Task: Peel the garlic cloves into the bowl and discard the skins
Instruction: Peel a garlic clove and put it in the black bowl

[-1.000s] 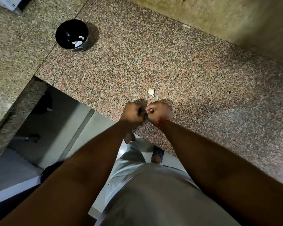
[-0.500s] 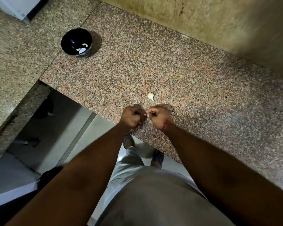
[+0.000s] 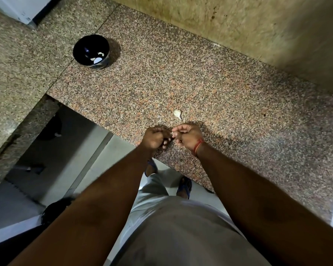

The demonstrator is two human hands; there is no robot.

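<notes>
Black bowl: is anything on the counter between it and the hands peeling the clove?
Nothing visible. The black round bowl sits far left on the speckled granite counter; the stretch between it and the left hand and right hand shows only stone. The loose white garlic clove lies just beyond the hands, off that path.

Person seen from above: bare forearms, no sleeves in view.
Thin red thread band (image 3: 198,147) round right wrist, just behind right hand (image 3: 187,137); left hand (image 3: 155,138) & wrist w/o any band. Grey top (image 3: 181,233) over torso, light grey trousers (image 3: 156,186) below, blue open sandals (image 3: 185,186) on feet.
</notes>
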